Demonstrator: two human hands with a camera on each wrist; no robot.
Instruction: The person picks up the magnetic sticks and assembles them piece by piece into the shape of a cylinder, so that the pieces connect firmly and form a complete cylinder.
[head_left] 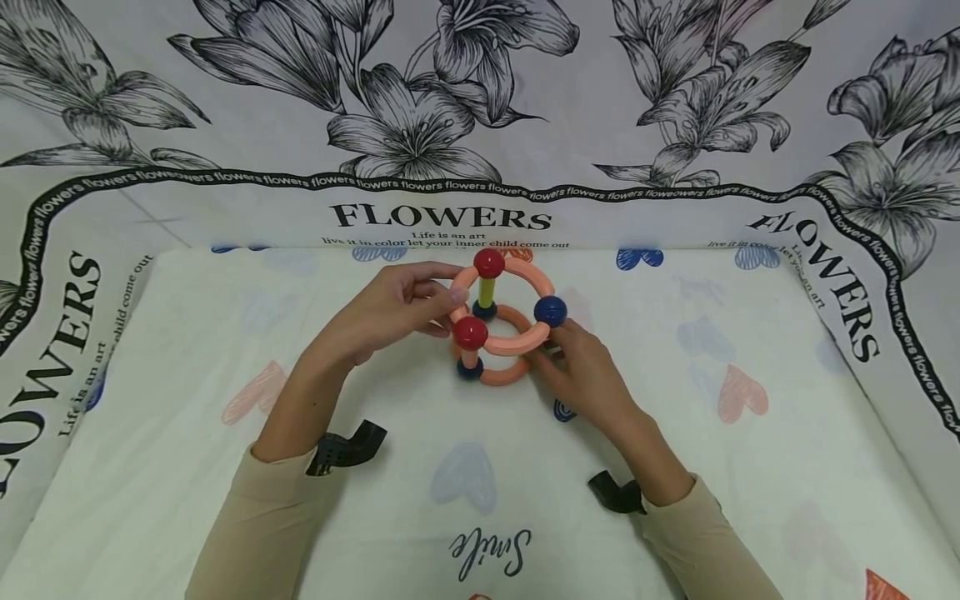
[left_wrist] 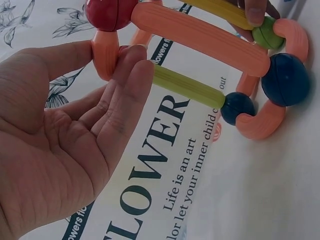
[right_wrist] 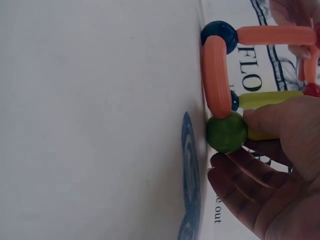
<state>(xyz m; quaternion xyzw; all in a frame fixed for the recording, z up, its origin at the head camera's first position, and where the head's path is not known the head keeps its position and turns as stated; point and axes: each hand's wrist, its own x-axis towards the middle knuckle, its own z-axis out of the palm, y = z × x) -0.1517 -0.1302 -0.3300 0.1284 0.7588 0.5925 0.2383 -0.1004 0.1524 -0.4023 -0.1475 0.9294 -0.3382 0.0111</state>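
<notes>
Both hands hold a toy frame of balls and rods, with curved orange rods forming an upper and a lower ring. Two red balls and a blue ball join the upper ring. Upright rods, one of them yellow-green, link the rings. From the left side, my left hand pinches a curved orange rod between the red balls. My right hand pinches a yellow rod beside a green ball on the right. In the head view that green ball is hidden.
A white cloth printed with hearts and the word Smile covers the table. Behind it hangs a flower-printed cloth with a black wavy border. Black straps stick out at both wrists.
</notes>
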